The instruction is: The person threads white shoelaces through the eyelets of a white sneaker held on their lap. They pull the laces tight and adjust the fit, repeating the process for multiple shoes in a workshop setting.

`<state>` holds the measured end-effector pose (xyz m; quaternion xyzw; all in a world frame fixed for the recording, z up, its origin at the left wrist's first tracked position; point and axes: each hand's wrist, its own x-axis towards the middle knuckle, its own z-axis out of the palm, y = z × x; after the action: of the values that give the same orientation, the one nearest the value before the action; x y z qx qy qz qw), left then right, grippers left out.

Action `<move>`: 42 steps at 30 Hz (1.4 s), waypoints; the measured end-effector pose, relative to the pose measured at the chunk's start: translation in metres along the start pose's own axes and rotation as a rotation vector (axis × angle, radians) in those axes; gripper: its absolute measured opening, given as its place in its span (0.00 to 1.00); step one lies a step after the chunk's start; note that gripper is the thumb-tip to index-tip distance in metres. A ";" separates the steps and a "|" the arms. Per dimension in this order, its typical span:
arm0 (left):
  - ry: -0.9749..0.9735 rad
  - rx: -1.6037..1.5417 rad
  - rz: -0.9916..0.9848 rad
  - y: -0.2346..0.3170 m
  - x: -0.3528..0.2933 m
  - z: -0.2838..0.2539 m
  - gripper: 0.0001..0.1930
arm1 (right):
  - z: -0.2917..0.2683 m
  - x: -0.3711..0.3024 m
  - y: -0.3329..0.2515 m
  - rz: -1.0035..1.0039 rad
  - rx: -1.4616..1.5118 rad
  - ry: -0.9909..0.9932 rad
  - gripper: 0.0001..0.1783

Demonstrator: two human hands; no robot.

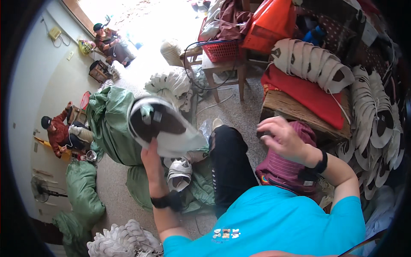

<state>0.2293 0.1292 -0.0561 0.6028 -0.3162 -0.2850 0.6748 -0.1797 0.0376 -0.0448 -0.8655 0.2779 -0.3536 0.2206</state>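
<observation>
Shoe upper point(165, 128) is left of the frame's centre, the left hand point(151, 156) grasping its edge, likely so the lining point(169, 128) faces up. The right hand point(279, 136) curls its fingers; whether around something, I cannot tell. Upper right, stacked uppers point(311, 64) nest, probably saving space.

Turquoise shirt point(274, 218) — black wristbands point(320, 161)

This looks like a small shoe workshop, because long stacks of white shoe tops point(306, 64) lie about and 1 more shoe top point(177, 145) is in the left hand point(152, 165). Big green sacks point(113, 124) sit on the speckled floor point(252, 115), and 2 other people point(58, 132) sit low by the wall point(55, 81) with white bundles point(83, 132) near their knees.
</observation>
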 end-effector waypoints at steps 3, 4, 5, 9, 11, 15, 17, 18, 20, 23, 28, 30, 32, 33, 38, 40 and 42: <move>-0.200 0.024 -0.032 0.024 0.005 0.070 0.16 | 0.002 0.011 -0.033 -0.085 0.289 0.038 0.22; -0.279 0.003 -0.078 0.028 -0.001 0.091 0.16 | -0.003 0.014 -0.044 -0.190 0.132 0.040 0.26; -0.365 -0.016 -0.116 0.030 -0.005 0.107 0.16 | -0.011 0.017 -0.054 -0.288 -0.023 0.041 0.30; -0.697 -0.097 -0.289 0.035 -0.042 0.164 0.16 | -0.017 0.003 -0.048 -0.316 -0.549 -0.074 0.43; -0.828 -0.062 -0.373 0.022 -0.048 0.173 0.16 | -0.012 -0.019 -0.028 -0.247 -0.683 -0.095 0.35; -0.838 -0.024 -0.308 0.006 -0.075 0.193 0.14 | -0.005 -0.052 -0.006 -0.188 -0.825 -0.006 0.26; -0.877 -0.044 -0.344 0.013 -0.087 0.201 0.14 | -0.005 -0.056 -0.005 -0.184 -0.816 0.130 0.24; -0.895 -0.055 -0.363 0.017 -0.093 0.204 0.13 | -0.004 -0.060 -0.003 -0.169 -0.792 0.131 0.25; -0.906 -0.033 -0.333 0.019 -0.099 0.209 0.13 | -0.006 -0.067 0.004 -0.147 -0.755 0.139 0.26; -0.975 0.062 -0.380 0.014 -0.095 0.206 0.14 | -0.018 -0.079 0.018 -0.116 -0.615 0.117 0.24; -0.835 0.185 -0.442 -0.043 -0.059 0.176 0.14 | -0.054 -0.112 0.011 0.262 -0.019 0.154 0.20; -0.807 0.264 -0.406 -0.061 -0.044 0.171 0.14 | -0.065 -0.124 0.008 0.419 0.395 0.297 0.19; -0.890 0.454 -0.374 -0.077 -0.027 0.162 0.14 | -0.070 -0.138 0.003 0.584 0.942 0.484 0.21; -0.902 0.569 -0.332 -0.092 -0.023 0.162 0.14 | -0.071 -0.147 0.001 0.623 1.057 0.583 0.21; -0.964 1.038 -0.210 -0.136 -0.021 0.195 0.17 | -0.075 -0.187 -0.003 0.789 1.413 0.910 0.25; -1.034 1.094 -0.234 -0.152 -0.028 0.214 0.16 | -0.073 -0.208 -0.003 0.918 1.453 0.932 0.24; -1.085 1.127 0.112 -0.163 -0.040 0.232 0.15 | -0.065 -0.228 -0.003 0.992 1.483 0.914 0.22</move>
<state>0.0246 -0.0058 -0.2047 0.6139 -0.7288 -0.3016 0.0315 -0.3621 0.1730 -0.1124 -0.0762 0.3749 -0.6042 0.6990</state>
